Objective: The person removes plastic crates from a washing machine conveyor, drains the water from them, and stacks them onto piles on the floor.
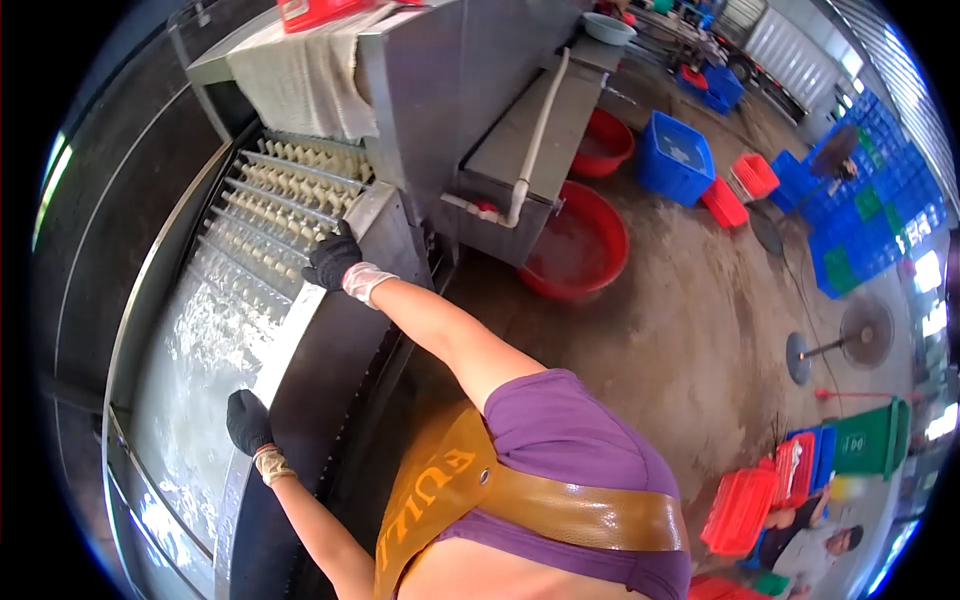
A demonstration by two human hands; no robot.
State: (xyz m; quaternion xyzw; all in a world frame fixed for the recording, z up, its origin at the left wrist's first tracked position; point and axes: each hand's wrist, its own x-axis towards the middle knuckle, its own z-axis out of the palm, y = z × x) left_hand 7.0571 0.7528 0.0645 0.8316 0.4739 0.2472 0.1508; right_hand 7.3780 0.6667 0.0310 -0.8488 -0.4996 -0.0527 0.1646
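My right hand, in a dark knit glove over a clear plastic glove, lies on the metal rim of a water tank. Its fingers are spread beside rows of pale rollers with metal bars between them. Lower down, my left hand, gloved the same way, is over the same rim at the water's edge. Its fingers look stretched out close together, and no object shows in either hand. Foaming, moving water fills the tank and runs up to the rollers.
A whitish cloth hangs over the machine's opening. Beyond stand a metal bench with a pipe, red tubs and a blue bin on the wet floor. Fans, stacked crates and another person are at the right.
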